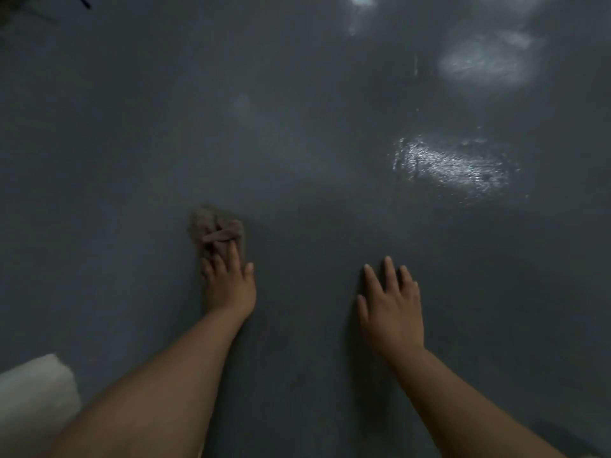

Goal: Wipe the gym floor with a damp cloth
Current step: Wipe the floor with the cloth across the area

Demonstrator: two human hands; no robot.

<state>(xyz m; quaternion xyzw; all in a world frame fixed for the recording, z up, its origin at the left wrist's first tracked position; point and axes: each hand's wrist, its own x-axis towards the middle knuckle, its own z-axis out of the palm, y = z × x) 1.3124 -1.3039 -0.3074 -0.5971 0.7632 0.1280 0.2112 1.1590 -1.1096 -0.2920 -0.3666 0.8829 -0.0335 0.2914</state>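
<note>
A dark grey floor (132,143), smooth and dimly lit, fills nearly the whole view. Bright wet-looking patches of reflected light (453,166) are seen on it at the upper right. A crumpled brownish cloth (211,229) is pressed onto the floor left of centre by the left hand (229,285), whose fingers are laid over its near edge; whether they are curled into it cannot be told through the blur. The right hand (391,312) is laid flat on the bare floor, fingers straight and spread, well apart from the cloth. A white fabric edge (33,398) is seen at the lower left corner.
</note>
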